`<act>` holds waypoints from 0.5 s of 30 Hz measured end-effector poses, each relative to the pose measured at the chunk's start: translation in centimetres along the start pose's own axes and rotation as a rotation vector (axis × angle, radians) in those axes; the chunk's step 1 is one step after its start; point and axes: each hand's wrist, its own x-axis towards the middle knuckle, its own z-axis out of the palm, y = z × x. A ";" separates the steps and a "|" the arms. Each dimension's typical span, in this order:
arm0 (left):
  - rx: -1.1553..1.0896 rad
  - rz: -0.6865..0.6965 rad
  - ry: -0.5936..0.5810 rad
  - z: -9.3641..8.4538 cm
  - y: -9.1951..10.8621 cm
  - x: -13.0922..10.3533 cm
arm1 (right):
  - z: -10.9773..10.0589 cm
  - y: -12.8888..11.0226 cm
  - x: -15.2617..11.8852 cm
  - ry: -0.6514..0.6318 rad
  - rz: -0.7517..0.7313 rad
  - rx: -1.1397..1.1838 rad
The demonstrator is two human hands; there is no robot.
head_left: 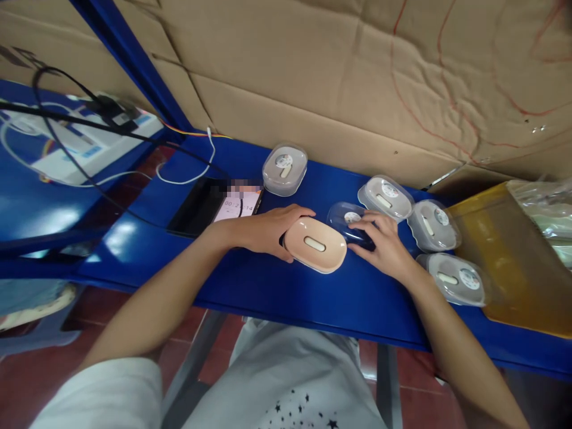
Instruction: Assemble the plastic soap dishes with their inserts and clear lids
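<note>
My left hand [272, 231] is wrapped round the left end of a peach-coloured oval box [304, 253] with a cream slot-shaped piece in its top. Just right of it, my right hand [379, 243] grips a clear plastic cover [342, 215] with a round white label, thumb and fingers on its near right side. The cover is apart from the box, low over the blue table [286, 298]; whether it touches the surface I cannot tell. Part of its right side is hidden by my fingers.
Several covered grey boxes stand around: one [286, 170] at the back, others [433, 225] at the right by a yellowish carton [504, 250]. A phone [236, 204] showing a timer lies left of my hand. Cables [185, 180] and a power strip [102, 146] are further left. Cardboard [313, 77] lines the back.
</note>
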 end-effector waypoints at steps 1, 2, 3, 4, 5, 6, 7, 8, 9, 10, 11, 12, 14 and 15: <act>0.000 0.006 0.003 -0.1 0.0 0.0 | 0.0 0.3 -0.1 -0.007 0.020 0.002; -0.002 0.014 0.008 -0.2 0.0 0.0 | 0.0 0.5 -0.1 -0.017 0.043 0.008; -0.002 0.021 0.013 -0.3 -0.1 0.0 | 0.0 0.7 0.0 -0.024 0.067 0.017; 0.003 0.023 0.022 -0.4 -0.1 0.0 | 0.0 0.9 0.1 -0.024 0.091 0.028; 0.014 0.020 0.033 -0.5 -0.2 0.0 | -0.2 1.0 0.3 -0.015 0.115 0.043; 0.030 0.012 0.048 -0.5 -0.3 0.0 | -0.3 0.9 0.5 0.005 0.134 0.063; 0.049 0.001 0.066 -0.5 -0.5 0.1 | -0.5 0.7 0.6 0.037 0.149 0.088; 0.069 -0.014 0.086 -0.4 -0.6 0.3 | -0.7 0.4 0.7 0.068 0.157 0.115; 0.085 -0.032 0.106 -0.2 -0.8 0.4 | -0.9 -0.1 0.7 0.092 0.154 0.146; 0.093 -0.051 0.126 0.1 -0.9 0.7 | -1.0 -0.7 0.7 0.103 0.137 0.175; 0.093 -0.066 0.143 0.4 -1.0 0.9 | -1.0 -1.3 0.7 0.099 0.111 0.195; 0.085 -0.075 0.162 0.8 -1.0 1.2 | -0.9 -2.0 0.7 0.083 0.084 0.203; 0.056 -0.064 0.191 1.6 -1.0 1.8 | -0.5 -3.2 0.6 0.031 0.036 0.192; 0.041 -0.050 0.201 1.9 -0.9 2.0 | -0.2 -3.6 0.6 0.010 0.019 0.176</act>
